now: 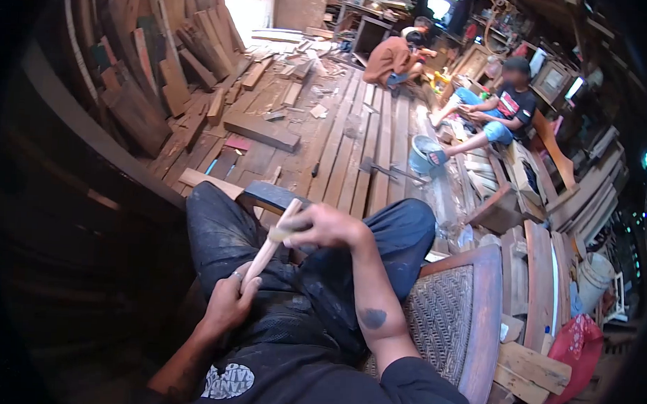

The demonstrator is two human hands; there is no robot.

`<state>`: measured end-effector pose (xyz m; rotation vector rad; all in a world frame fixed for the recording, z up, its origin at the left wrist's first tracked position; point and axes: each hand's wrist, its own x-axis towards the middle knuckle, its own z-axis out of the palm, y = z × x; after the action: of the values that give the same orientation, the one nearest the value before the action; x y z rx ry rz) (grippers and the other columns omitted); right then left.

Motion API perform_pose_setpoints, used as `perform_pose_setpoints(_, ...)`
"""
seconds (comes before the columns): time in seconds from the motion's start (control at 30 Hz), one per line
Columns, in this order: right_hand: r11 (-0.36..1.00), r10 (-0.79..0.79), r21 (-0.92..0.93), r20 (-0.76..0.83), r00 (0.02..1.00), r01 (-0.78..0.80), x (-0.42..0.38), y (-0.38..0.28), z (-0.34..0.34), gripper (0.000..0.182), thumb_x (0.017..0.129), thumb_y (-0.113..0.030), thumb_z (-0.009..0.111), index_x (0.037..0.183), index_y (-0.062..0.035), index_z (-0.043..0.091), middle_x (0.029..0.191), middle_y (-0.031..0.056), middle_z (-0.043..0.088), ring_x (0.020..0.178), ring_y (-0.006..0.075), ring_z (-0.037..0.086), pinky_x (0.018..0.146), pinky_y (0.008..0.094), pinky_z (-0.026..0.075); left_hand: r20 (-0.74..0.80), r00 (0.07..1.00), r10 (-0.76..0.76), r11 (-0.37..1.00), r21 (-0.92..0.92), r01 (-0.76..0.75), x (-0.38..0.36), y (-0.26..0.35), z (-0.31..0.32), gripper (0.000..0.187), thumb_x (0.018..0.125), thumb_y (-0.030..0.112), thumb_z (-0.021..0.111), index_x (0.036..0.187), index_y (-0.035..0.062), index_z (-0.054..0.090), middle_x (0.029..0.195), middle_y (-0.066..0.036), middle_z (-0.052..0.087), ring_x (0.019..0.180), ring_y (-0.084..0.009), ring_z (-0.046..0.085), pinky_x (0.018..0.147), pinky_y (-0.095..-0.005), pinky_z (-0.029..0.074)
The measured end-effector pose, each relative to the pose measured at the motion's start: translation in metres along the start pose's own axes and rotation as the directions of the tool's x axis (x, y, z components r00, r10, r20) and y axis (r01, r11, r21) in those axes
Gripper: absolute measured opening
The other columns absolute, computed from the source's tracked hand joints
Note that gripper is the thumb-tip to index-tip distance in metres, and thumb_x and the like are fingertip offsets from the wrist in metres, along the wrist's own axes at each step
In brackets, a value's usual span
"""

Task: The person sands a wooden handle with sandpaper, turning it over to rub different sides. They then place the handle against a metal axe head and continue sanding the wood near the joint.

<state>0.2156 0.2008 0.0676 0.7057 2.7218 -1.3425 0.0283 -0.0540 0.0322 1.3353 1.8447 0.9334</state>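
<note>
A pale wooden stick (266, 253) slants above my lap. My left hand (229, 298) is wrapped round its lower end. Near the upper end is my right hand (321, 227), slightly blurred, its fingers closed on a small yellowish piece (279, 234) pressed against the stick; I cannot make out what that piece is. Beyond my knees lies a dark curved wooden part (274, 194), with a light board (210, 182) beside it.
Planks (137, 117) lean at the left. A thick beam (262, 131) lies on the slatted floor. A bucket (426, 154) stands near a seated person (509, 101); others crouch behind. At my right are a woven seat (441, 313), boards and a red bag (578, 357).
</note>
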Motion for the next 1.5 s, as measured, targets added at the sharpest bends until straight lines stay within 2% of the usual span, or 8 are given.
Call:
perform_pose_setpoints(0.17,0.981,-0.153,0.091,-0.183,0.971,0.171,0.014,0.015,0.02,0.05,0.097,-0.04,0.083,0.139,-0.0126,0.077,0.121,0.015,0.083,0.107,0.0258,0.078,0.1,0.0356,0.058,-0.007,1.0,0.01,0.999,0.031,-0.01,-0.002,-0.004,-0.001,0.051,0.109,0.029,0.065,0.15,-0.0002,0.062,0.094,-0.029,0.074,0.091,-0.0411,0.079,0.085,-0.0462,0.058)
perform_pose_setpoints(0.27,0.997,0.078,0.012,-0.381,0.921,-0.079,0.014,0.013,0.018,0.047,0.097,-0.041,0.08,0.137,-0.0142,0.078,0.118,0.0195,0.081,0.105,0.0252,0.079,0.097,0.0364,0.059,0.017,1.0,0.0,1.0,-0.008,0.0,-0.003,0.0,0.001,0.052,0.109,0.029,0.065,0.152,0.0007,0.06,0.091,-0.028,0.074,0.087,-0.041,0.078,0.083,-0.0467,0.057)
perform_pose_setpoints(0.47,0.981,-0.015,0.191,-0.011,1.0,0.017,0.008,0.0,0.021,0.049,0.096,-0.039,0.084,0.139,-0.0168,0.077,0.124,0.0181,0.081,0.104,0.0294,0.08,0.096,0.0409,0.059,0.011,1.0,0.021,1.0,-0.009,-0.021,-0.002,-0.003,0.001,0.054,0.108,0.028,0.066,0.154,0.0014,0.058,0.087,-0.027,0.072,0.082,-0.0391,0.076,0.081,-0.0452,0.056)
perform_pose_setpoints(0.73,0.994,-0.014,0.097,-0.369,0.929,0.054,0.008,0.022,0.024,0.053,0.095,-0.041,0.085,0.138,-0.0109,0.077,0.132,0.0208,0.078,0.12,0.033,0.076,0.108,0.0393,0.056,-0.024,0.997,0.068,0.998,-0.012,-0.069,0.002,-0.014,0.007,0.056,0.108,0.022,0.066,0.157,-0.0017,0.054,0.088,-0.027,0.07,0.081,-0.0332,0.075,0.082,-0.0425,0.055)
perform_pose_setpoints(0.93,0.973,-0.03,0.226,-0.099,0.995,0.052,0.007,0.006,0.027,0.053,0.097,-0.039,0.084,0.141,-0.0107,0.075,0.132,0.0197,0.078,0.121,0.0319,0.074,0.108,0.0402,0.055,-0.069,0.981,0.18,0.982,-0.048,-0.183,0.002,-0.009,0.007,0.052,0.112,0.013,0.058,0.16,-0.005,0.049,0.124,-0.03,0.071,0.115,-0.037,0.072,0.106,-0.0401,0.051)
perform_pose_setpoints(1.03,0.99,0.025,0.137,-0.344,0.939,0.024,0.01,0.017,0.025,0.054,0.096,-0.039,0.084,0.141,-0.0088,0.074,0.132,0.0199,0.078,0.124,0.0321,0.074,0.108,0.0411,0.056,-0.064,0.988,0.139,0.985,-0.091,-0.144,0.0,-0.01,0.009,0.05,0.113,0.011,0.055,0.16,-0.0052,0.049,0.136,-0.029,0.068,0.126,-0.0388,0.068,0.113,-0.0405,0.048)
perform_pose_setpoints(1.4,0.978,-0.005,0.206,-0.09,0.996,0.023,0.008,0.008,0.027,0.066,0.093,-0.047,0.085,0.146,-0.0103,0.072,0.127,0.0231,0.079,0.115,0.0379,0.077,0.108,0.0416,0.055,-0.098,0.957,0.274,0.962,0.011,-0.274,0.0,-0.009,0.01,0.053,0.109,0.006,0.059,0.16,-0.0053,0.049,0.108,-0.021,0.066,0.093,-0.0284,0.065,0.09,-0.0361,0.052)
perform_pose_setpoints(1.5,0.999,-0.007,-0.049,-0.399,0.917,-0.014,0.011,0.022,0.028,0.063,0.094,-0.046,0.085,0.145,-0.0111,0.073,0.118,0.0199,0.082,0.101,0.0313,0.078,0.097,0.0393,0.06,-0.082,0.958,0.273,0.962,0.006,-0.274,0.0,-0.007,0.011,0.054,0.109,0.005,0.061,0.16,-0.0049,0.049,0.102,-0.02,0.063,0.087,-0.0282,0.063,0.083,-0.0368,0.051)
